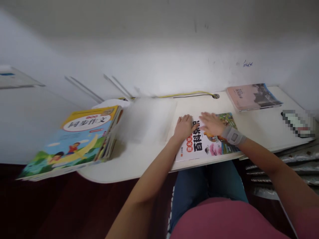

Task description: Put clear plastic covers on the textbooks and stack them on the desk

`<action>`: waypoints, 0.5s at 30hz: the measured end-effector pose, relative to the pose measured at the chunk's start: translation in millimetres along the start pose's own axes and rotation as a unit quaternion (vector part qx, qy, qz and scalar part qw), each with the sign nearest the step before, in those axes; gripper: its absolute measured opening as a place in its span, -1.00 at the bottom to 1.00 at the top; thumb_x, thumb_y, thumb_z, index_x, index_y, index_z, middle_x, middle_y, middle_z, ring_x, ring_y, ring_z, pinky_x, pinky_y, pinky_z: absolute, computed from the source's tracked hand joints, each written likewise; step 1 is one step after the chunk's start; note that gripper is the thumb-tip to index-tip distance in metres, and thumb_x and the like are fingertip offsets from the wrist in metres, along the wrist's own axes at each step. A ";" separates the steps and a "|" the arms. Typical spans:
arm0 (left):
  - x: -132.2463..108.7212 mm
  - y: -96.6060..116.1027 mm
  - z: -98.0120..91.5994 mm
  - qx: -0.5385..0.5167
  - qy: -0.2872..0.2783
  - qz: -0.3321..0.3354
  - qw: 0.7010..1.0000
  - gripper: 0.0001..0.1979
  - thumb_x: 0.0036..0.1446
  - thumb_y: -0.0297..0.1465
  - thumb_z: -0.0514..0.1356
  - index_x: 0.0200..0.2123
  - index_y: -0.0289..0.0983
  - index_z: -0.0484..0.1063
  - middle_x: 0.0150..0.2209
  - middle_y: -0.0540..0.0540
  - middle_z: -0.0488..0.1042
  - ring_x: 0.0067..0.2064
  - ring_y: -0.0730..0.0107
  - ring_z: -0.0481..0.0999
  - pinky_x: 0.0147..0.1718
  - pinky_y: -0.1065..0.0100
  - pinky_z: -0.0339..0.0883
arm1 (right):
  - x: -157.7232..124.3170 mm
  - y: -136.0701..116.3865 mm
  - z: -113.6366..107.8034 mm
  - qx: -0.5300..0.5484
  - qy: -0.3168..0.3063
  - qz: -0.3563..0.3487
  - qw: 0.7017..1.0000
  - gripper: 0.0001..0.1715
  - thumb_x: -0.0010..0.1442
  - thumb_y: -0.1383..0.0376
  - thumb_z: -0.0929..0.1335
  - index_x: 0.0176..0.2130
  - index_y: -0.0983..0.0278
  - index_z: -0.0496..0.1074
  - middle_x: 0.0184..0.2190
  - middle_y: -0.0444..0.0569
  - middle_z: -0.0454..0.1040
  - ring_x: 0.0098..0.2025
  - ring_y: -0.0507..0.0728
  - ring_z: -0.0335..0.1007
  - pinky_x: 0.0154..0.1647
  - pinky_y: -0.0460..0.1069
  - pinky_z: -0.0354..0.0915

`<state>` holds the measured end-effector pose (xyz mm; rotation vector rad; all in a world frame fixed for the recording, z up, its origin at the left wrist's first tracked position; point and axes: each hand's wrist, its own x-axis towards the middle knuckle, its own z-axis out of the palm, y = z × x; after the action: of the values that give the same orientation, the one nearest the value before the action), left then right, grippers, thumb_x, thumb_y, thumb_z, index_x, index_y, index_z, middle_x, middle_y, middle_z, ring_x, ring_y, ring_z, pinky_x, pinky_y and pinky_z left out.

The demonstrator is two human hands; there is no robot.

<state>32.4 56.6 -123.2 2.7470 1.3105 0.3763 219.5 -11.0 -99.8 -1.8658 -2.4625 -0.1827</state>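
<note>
A colourful book (211,146) with large Chinese characters lies flat near the front edge of a white desk (261,126). My left hand (183,127) rests on the book's upper left corner, fingers bent over its top edge. My right hand (211,122), with a grey band at the wrist, lies flat on the cover just right of the left hand, fingers stretched out. Both hands touch the book and almost touch each other.
A stack of thin books (79,139) with a yellow-and-green cover sits at the desk's left. A pink book (253,96) lies at the back right. A yellow cable (184,94) runs along the wall. White sheets (147,119) lie between stack and hands.
</note>
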 end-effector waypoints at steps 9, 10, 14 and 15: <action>-1.0 -2.3 -1.0 -0.008 0.030 -0.012 0.999 -0.59 0.25 -0.19 -0.01 0.01 -0.31 0.39 0.00 -0.30 0.44 0.09 0.10 0.36 0.14 0.14 0.08 | -67.5 74.3 28.7 0.012 -0.001 0.148 0.989 -0.26 0.33 0.03 0.07 0.28 0.46 0.11 0.31 0.28 0.06 0.32 0.34 0.02 0.22 0.25 0.07; 0.2 -2.2 -1.4 -0.008 0.030 -0.022 0.999 -0.59 0.24 -0.19 -0.01 0.00 -0.31 0.39 -0.02 -0.31 0.44 0.07 0.09 0.37 0.12 0.13 0.11 | -74.5 81.6 31.4 0.013 0.002 0.164 0.986 -0.27 0.33 0.04 0.07 0.28 0.45 0.11 0.31 0.27 0.07 0.32 0.32 0.02 0.23 0.24 0.07; 14.5 -1.4 -4.6 -0.098 0.025 -0.129 0.987 -0.60 0.18 -0.14 0.09 -0.10 -0.34 0.44 -0.02 -0.38 0.42 0.11 -0.07 0.34 0.10 -0.02 0.12 | -82.0 83.1 39.8 0.012 0.015 0.196 0.980 -0.28 0.33 0.04 0.08 0.29 0.41 0.10 0.30 0.24 0.12 0.32 0.30 0.03 0.26 0.25 0.02; 19.6 -0.9 -6.6 -0.152 0.019 -0.162 0.975 -0.60 0.16 -0.15 0.13 -0.11 -0.35 0.44 -0.01 -0.38 0.42 0.11 -0.09 0.34 0.09 -0.05 0.13 | -80.9 80.5 40.7 0.011 0.018 0.200 0.980 -0.28 0.32 0.04 0.09 0.29 0.39 0.11 0.29 0.23 0.13 0.32 0.30 0.04 0.26 0.25 0.02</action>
<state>42.0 72.0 -113.3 2.2425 1.5328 0.5505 320.4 -61.9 -143.6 -2.2702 -2.0011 -0.1680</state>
